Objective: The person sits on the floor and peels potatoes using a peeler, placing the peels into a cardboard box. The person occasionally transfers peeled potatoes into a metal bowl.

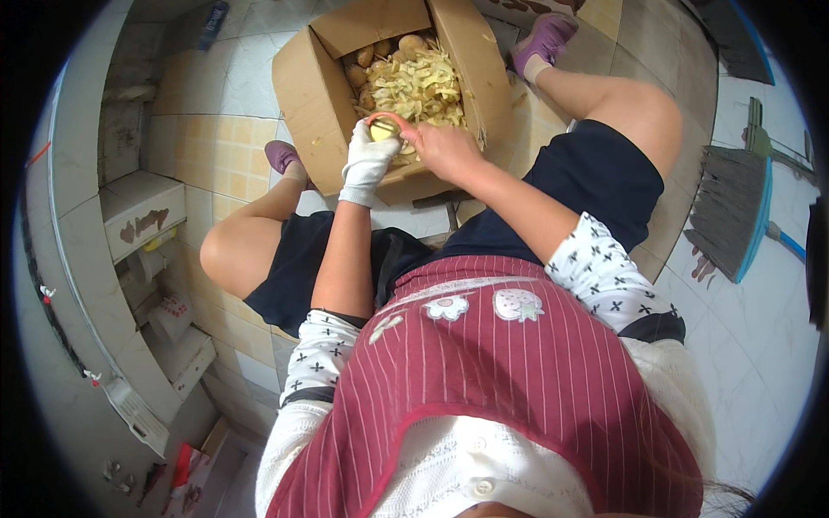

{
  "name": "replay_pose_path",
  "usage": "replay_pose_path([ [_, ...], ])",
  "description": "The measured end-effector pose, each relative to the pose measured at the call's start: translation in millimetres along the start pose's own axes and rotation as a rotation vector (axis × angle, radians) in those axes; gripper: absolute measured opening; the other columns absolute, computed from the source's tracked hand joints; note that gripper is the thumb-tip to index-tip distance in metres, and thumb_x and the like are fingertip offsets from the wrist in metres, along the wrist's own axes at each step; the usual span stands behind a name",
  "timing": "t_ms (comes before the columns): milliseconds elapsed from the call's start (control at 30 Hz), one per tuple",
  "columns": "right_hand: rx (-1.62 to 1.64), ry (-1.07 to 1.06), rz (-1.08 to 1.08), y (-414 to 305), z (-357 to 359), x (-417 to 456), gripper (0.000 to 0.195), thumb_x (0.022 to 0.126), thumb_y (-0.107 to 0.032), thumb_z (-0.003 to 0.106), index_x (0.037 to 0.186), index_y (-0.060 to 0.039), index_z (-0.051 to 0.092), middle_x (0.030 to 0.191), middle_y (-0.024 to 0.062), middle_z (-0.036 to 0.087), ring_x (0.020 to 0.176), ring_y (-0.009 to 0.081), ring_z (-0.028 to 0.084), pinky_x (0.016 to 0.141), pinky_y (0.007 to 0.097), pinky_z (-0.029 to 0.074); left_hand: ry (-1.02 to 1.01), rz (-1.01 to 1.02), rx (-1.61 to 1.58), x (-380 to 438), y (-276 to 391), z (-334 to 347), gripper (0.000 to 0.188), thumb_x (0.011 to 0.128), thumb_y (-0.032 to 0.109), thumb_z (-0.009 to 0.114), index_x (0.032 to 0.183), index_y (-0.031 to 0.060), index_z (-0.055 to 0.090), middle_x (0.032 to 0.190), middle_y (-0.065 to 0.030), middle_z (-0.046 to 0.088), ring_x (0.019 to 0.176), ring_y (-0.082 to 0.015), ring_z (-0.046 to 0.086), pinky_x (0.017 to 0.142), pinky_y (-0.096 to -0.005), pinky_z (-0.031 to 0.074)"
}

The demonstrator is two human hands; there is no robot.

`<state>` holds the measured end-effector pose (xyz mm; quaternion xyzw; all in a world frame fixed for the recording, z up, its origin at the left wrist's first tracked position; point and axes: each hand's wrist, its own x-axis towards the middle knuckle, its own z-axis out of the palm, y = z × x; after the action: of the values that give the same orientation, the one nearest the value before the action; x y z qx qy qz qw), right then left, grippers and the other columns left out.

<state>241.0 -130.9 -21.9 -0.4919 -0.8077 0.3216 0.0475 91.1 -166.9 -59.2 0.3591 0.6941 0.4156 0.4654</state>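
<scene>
Over the near edge of an open cardboard box [307, 123], my left hand [372, 158], in a white knit glove, holds a pale yellow peeled potato [383, 129]. My bare right hand [450, 152] grips a peeler with an orange-red handle [407, 129]; its curved head lies over the potato. Inside the box is a heap of potato peelings [414, 87]. Several unpeeled brown potatoes [356, 76] lie at its far left side, and another potato [412, 46] is at the back. My fingers partly hide the potato and the peeler.
The box stands on a tiled floor [246, 155] between my feet, its flaps spread outward. Brooms with dark bristles [728, 207] are at the right. Low shelves [142, 210] with items line the left wall. A blue packet [212, 26] lies at the upper left.
</scene>
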Motion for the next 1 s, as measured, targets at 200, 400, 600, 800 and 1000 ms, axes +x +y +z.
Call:
replay_pose_path([
  [200, -0.069, -0.197, 0.002, 12, 19, 20, 0.053, 0.087, -0.049, 0.029, 0.088, -0.005, 0.059, 0.074, 0.0158, 0.061, 0.068, 0.0326, 0.059, 0.06, 0.0426, 0.046, 0.033, -0.087, 0.271, 8, -12, -5, 0.034, 0.064, 0.012, 0.064, 0.094, 0.001, 0.05, 0.086, -0.0062, 0.057, 0.075, -0.0114, 0.053, 0.066, -0.0239, 0.044],
  [400, -0.113, -0.252, 0.156, 58, 22, 43, 0.065, 0.087, -0.051, 0.023, 0.082, -0.0006, 0.063, 0.078, 0.0118, 0.063, 0.075, 0.0296, 0.06, 0.062, 0.0407, 0.047, -0.012, -0.059, 0.291, -17, 3, 10, 0.047, 0.068, 0.027, 0.063, 0.105, 0.0008, 0.049, 0.092, -0.0122, 0.058, 0.084, -0.0189, 0.054, 0.075, -0.0312, 0.043],
  [600, 0.204, -0.002, 0.011, 17, 2, 12, 0.054, 0.088, -0.044, 0.03, 0.076, 0.0003, 0.058, 0.071, 0.0215, 0.059, 0.071, 0.0364, 0.058, 0.062, 0.0459, 0.044, -0.085, -0.541, -1.097, -8, 25, -10, 0.047, 0.08, 0.045, 0.051, 0.105, 0.0053, 0.048, 0.097, -0.0115, 0.055, 0.081, -0.0242, 0.055, 0.07, -0.0342, 0.047],
  [800, 0.018, 0.073, -0.14, -9, 2, -11, 0.046, 0.086, -0.044, 0.037, 0.073, -0.0036, 0.054, 0.062, 0.0169, 0.058, 0.058, 0.0329, 0.058, 0.052, 0.0428, 0.045, -0.068, -0.609, -1.154, 1, -11, -15, 0.036, 0.082, 0.044, 0.046, 0.095, 0.0109, 0.051, 0.082, -0.0058, 0.055, 0.067, -0.0182, 0.052, 0.053, -0.0302, 0.045],
  [1000, -0.064, -0.121, 0.009, 24, 19, 26, 0.046, 0.087, -0.04, 0.036, 0.073, -0.0029, 0.06, 0.067, 0.0158, 0.061, 0.061, 0.0297, 0.061, 0.053, 0.0405, 0.047, 0.172, -0.575, -0.814, -12, 8, -2, 0.025, 0.083, 0.035, 0.049, 0.093, 0.0122, 0.053, 0.078, -0.0021, 0.054, 0.065, -0.0132, 0.05, 0.054, -0.0272, 0.044],
])
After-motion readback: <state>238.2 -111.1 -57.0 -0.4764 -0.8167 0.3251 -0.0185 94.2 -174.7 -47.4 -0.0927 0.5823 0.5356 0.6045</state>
